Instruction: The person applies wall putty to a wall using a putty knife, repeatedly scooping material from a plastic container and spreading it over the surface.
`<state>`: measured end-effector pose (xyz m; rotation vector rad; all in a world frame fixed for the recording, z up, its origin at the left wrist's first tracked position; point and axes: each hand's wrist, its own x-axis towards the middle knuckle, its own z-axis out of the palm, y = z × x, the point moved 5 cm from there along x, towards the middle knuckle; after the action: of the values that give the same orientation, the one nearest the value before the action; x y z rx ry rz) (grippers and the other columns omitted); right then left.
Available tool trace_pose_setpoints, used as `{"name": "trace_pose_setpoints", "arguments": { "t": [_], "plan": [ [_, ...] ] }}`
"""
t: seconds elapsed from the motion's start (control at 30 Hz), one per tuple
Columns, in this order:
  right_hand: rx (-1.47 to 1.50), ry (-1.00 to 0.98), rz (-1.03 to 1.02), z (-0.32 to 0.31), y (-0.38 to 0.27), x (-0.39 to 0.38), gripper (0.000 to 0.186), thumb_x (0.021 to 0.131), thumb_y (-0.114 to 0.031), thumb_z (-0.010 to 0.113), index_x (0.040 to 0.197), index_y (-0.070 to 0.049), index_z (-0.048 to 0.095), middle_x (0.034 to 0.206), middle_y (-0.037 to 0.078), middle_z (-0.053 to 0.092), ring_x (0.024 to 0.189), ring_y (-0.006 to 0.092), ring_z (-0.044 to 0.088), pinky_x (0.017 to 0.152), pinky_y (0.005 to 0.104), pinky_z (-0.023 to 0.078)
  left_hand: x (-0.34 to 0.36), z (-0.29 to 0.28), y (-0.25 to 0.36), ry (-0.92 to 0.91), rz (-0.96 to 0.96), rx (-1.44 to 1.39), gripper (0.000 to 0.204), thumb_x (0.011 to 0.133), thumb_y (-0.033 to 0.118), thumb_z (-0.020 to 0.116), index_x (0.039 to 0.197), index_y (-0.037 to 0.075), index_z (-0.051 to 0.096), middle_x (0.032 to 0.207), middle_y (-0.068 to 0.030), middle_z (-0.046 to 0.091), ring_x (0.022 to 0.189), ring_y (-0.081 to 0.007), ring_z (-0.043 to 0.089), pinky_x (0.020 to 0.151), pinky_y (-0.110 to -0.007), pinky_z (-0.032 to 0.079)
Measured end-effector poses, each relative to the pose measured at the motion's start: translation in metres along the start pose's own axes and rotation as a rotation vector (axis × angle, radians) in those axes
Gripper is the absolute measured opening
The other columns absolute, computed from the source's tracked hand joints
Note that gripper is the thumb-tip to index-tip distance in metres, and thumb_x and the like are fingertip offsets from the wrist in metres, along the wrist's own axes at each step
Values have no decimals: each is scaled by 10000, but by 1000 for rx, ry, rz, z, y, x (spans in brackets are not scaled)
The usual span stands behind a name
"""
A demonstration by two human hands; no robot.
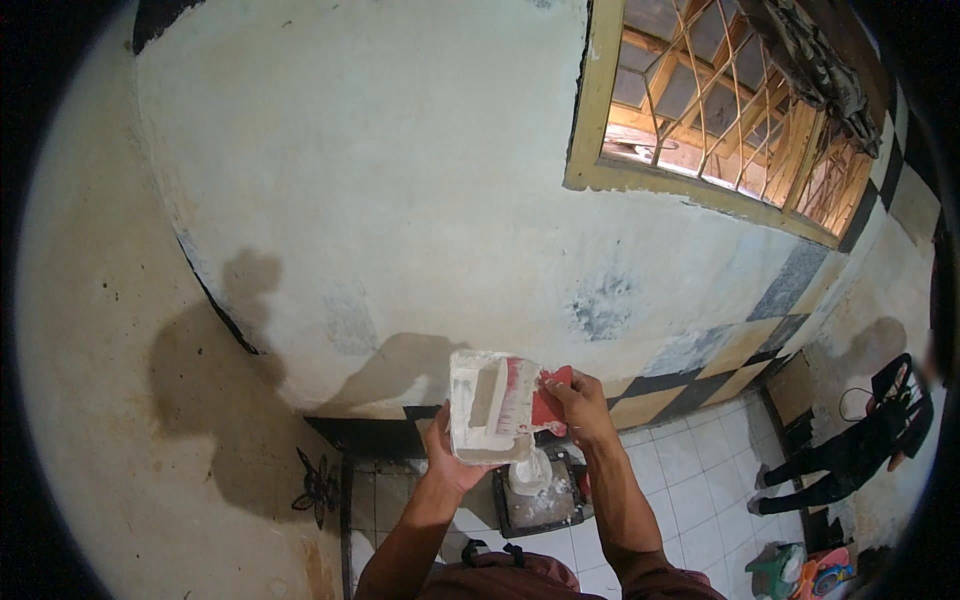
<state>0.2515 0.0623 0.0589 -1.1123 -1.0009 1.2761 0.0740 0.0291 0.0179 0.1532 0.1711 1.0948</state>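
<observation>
My left hand [445, 450] is wrapped round the left side and underside of a white rectangular container [465, 395] smeared with pale putty. My right hand [588, 410] grips a red scraper [550, 408], its putty-covered blade over the container's right part. Below them on the floor is a dark square board or tray [530, 518] with a white, putty-covered container or lump [530, 478] on it, partly hidden by the container I hold.
A patched wall [400, 200] faces me, with a yellow-framed barred window [720, 110] upper right and dark checks low down. A person in dark clothes [850, 450] is at the right on the tiled floor [680, 460]. Colourful plastic items [790, 570] lie lower right; a black object [318, 485], lower left.
</observation>
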Motion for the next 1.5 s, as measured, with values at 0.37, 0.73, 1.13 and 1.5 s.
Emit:
{"name": "trace_pose_setpoints", "arguments": {
  "t": [0.37, 0.73, 1.13, 1.5],
  "plan": [
    [62, -15, 61, -16, 17, 5, 127, 897, -26, 605, 971, 70, 645, 936, 122, 687, 827, 151, 664, 788, 274, 561, -2, 4, -2, -29, -2, -2, 552, 950, 460, 401, 1344, 99, 542, 1304, -137, 592, 1162, -374, 590, 950, -612, 469],
    [53, 2, 72, -14, 12, -1, 121, 898, -25, 602, 965, 66, 648, 933, 120, 685, 822, 155, 664, 758, 275, 558, -3, 6, -3, -12, 4, 23, 565, 949, 467, 406, 1350, 89, 530, 1303, -144, 588, 1150, -369, 599, 922, -602, 492],
    [176, -24, 59, -22, 30, 0, 129, 907, -61, 608, 977, 37, 655, 925, 92, 684, 798, 134, 649, 726, 273, 534, -4, 5, -4, -69, 8, 66, 571, 944, 488, 393, 1352, 116, 538, 1325, -121, 579, 1179, -364, 581, 943, -614, 468],
    [354, -143, 265, 8, -1, -15, 173, 875, -95, 692, 998, 18, 651, 892, 93, 695, 703, 137, 655, 577, 250, 527, -3, -8, 2, -20, -22, 57, 605, 933, 509, 383, 1384, 126, 507, 1377, -142, 534, 1234, -390, 534, 970, -642, 433]
  ]
}}
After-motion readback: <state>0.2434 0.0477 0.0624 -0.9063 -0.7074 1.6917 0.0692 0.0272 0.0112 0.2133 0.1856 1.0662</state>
